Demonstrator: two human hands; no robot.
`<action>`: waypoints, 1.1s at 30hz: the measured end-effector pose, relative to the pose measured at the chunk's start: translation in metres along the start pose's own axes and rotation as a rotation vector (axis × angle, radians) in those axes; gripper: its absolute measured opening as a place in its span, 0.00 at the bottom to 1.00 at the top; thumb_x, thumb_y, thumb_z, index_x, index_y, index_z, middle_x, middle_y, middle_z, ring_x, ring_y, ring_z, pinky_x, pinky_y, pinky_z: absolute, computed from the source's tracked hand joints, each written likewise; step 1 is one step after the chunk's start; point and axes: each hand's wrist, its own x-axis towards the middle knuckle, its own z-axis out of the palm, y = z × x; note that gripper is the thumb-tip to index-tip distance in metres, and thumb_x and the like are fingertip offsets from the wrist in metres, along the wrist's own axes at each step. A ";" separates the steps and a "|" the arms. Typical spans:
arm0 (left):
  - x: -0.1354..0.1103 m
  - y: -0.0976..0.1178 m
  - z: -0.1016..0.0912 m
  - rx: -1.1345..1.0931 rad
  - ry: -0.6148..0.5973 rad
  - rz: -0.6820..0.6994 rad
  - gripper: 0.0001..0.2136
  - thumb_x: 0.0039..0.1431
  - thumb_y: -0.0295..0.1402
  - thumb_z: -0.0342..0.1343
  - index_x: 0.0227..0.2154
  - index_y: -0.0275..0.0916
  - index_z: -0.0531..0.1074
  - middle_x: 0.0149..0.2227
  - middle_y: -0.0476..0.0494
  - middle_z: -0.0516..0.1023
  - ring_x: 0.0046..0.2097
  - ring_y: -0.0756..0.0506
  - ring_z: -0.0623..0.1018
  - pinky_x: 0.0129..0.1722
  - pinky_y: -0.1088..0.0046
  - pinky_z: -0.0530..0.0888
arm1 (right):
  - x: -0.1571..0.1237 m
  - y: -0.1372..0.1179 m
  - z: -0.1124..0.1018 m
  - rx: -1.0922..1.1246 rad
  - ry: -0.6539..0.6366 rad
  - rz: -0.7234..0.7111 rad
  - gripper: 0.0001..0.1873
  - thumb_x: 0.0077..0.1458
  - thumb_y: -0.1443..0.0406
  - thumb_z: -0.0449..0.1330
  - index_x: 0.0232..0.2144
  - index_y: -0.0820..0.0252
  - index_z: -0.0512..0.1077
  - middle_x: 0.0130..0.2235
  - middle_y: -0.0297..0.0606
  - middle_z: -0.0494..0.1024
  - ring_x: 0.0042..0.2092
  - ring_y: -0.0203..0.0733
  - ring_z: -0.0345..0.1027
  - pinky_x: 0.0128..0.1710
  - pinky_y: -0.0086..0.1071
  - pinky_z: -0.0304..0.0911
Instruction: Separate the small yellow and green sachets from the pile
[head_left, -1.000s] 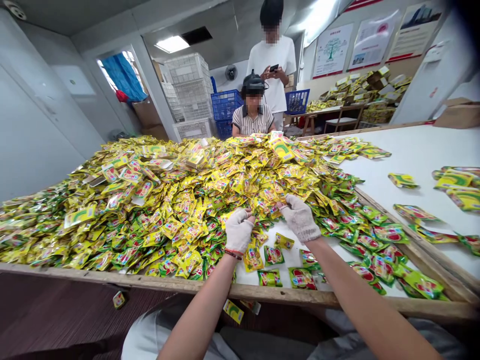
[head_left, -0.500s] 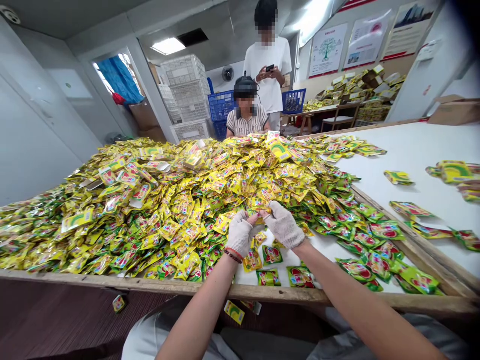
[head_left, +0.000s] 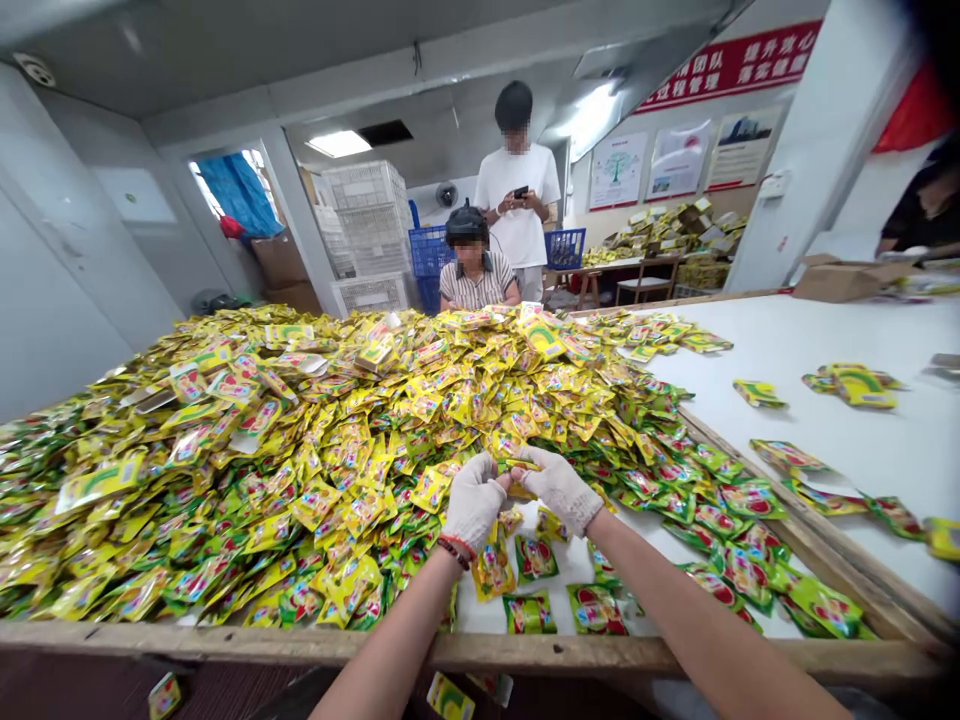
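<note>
My left hand (head_left: pixel 474 502), in a white knit glove with bare fingertips, is pinched closed at the near edge of a big heap of packets. Facing it, my gloved right hand (head_left: pixel 561 490) is closed the same way, its fingertips meeting the left ones. Between them they hold a small yellow-green packet (head_left: pixel 519 464), partly hidden by the fingers. The heap of yellow and green packets (head_left: pixel 360 450) rises just beyond. Below my hands, several loose packets, among them a green and red packet (head_left: pixel 535 557), lie flat on the white tabletop.
A wooden rim (head_left: pixel 300 645) borders the table's near side, and a wooden strip (head_left: pixel 817 530) divides it at the right. More packets and a cardboard box (head_left: pixel 851 275) are beyond the strip. Across the heap a person in stripes (head_left: pixel 478 280) sits before a standing person (head_left: pixel 517 190).
My view has tilted up, so the table and hands appear lower and a red banner shows. My hands stay together, and the packet's edge is plainer between them.
</note>
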 end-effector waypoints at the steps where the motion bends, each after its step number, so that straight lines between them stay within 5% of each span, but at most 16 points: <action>1: 0.002 0.004 -0.001 0.068 -0.018 0.024 0.15 0.46 0.39 0.63 0.24 0.38 0.62 0.23 0.55 0.63 0.24 0.55 0.66 0.24 0.80 0.66 | 0.007 -0.002 -0.005 -0.056 0.022 -0.025 0.13 0.45 0.60 0.59 0.32 0.62 0.73 0.31 0.37 0.78 0.32 0.39 0.69 0.32 0.31 0.67; 6: 0.007 0.014 -0.013 0.210 -0.045 0.154 0.10 0.51 0.37 0.59 0.35 0.38 0.70 0.35 0.46 0.75 0.36 0.48 0.74 0.36 0.75 0.71 | 0.072 -0.036 -0.065 -0.352 0.387 -0.065 0.15 0.48 0.58 0.56 0.35 0.60 0.75 0.28 0.35 0.77 0.26 0.37 0.66 0.27 0.31 0.64; 10: 0.001 0.004 -0.023 0.191 -0.030 0.095 0.08 0.53 0.37 0.57 0.32 0.38 0.71 0.32 0.46 0.75 0.34 0.48 0.74 0.33 0.75 0.70 | 0.136 -0.065 -0.121 -0.491 0.593 -0.069 0.18 0.48 0.58 0.57 0.38 0.63 0.75 0.36 0.42 0.78 0.38 0.45 0.69 0.40 0.36 0.64; 13: -0.002 -0.004 -0.024 0.191 -0.031 0.049 0.06 0.52 0.34 0.57 0.31 0.38 0.72 0.31 0.47 0.75 0.32 0.49 0.72 0.32 0.75 0.69 | 0.170 -0.067 -0.137 -0.532 0.585 -0.064 0.16 0.45 0.61 0.60 0.36 0.64 0.76 0.37 0.46 0.78 0.41 0.48 0.69 0.44 0.38 0.62; 17: 0.002 -0.010 -0.022 0.180 -0.019 -0.002 0.06 0.51 0.33 0.58 0.31 0.38 0.72 0.29 0.48 0.74 0.29 0.50 0.70 0.29 0.76 0.67 | 0.186 -0.053 -0.131 -0.563 0.506 -0.090 0.12 0.38 0.63 0.64 0.29 0.61 0.76 0.37 0.45 0.79 0.43 0.50 0.69 0.47 0.41 0.62; 22: 0.007 -0.002 -0.024 0.023 0.014 0.002 0.10 0.51 0.38 0.61 0.32 0.37 0.71 0.30 0.47 0.73 0.31 0.50 0.71 0.31 0.76 0.67 | 0.137 -0.053 -0.102 -0.440 0.530 -0.201 0.17 0.45 0.59 0.61 0.38 0.62 0.75 0.44 0.46 0.77 0.49 0.50 0.67 0.51 0.41 0.60; 25: 0.003 0.015 -0.026 -0.352 -0.052 -0.055 0.20 0.45 0.39 0.65 0.41 0.41 0.69 0.40 0.44 0.74 0.40 0.47 0.75 0.39 0.72 0.71 | 0.074 -0.055 -0.060 0.051 0.177 -0.098 0.22 0.48 0.54 0.61 0.43 0.60 0.73 0.37 0.41 0.78 0.37 0.45 0.72 0.40 0.39 0.67; 28: -0.007 0.031 -0.026 -0.600 -0.212 -0.099 0.24 0.41 0.39 0.67 0.44 0.42 0.69 0.43 0.42 0.75 0.43 0.45 0.76 0.43 0.68 0.72 | 0.015 -0.050 -0.012 0.360 -0.235 0.075 0.22 0.45 0.55 0.66 0.42 0.60 0.74 0.40 0.42 0.78 0.38 0.44 0.73 0.40 0.38 0.69; 31: -0.019 0.036 -0.024 -0.579 -0.292 -0.122 0.20 0.41 0.39 0.66 0.38 0.39 0.72 0.37 0.42 0.76 0.39 0.43 0.77 0.40 0.67 0.73 | -0.018 -0.041 0.017 0.475 -0.309 0.105 0.22 0.44 0.56 0.67 0.42 0.59 0.75 0.43 0.42 0.78 0.43 0.45 0.73 0.43 0.38 0.68; 33: -0.023 0.031 -0.025 -0.509 -0.217 -0.082 0.18 0.43 0.41 0.65 0.36 0.38 0.72 0.35 0.43 0.76 0.36 0.44 0.77 0.38 0.67 0.73 | -0.024 -0.035 0.020 0.480 -0.263 0.092 0.22 0.46 0.55 0.66 0.43 0.58 0.75 0.42 0.41 0.78 0.42 0.44 0.73 0.43 0.38 0.68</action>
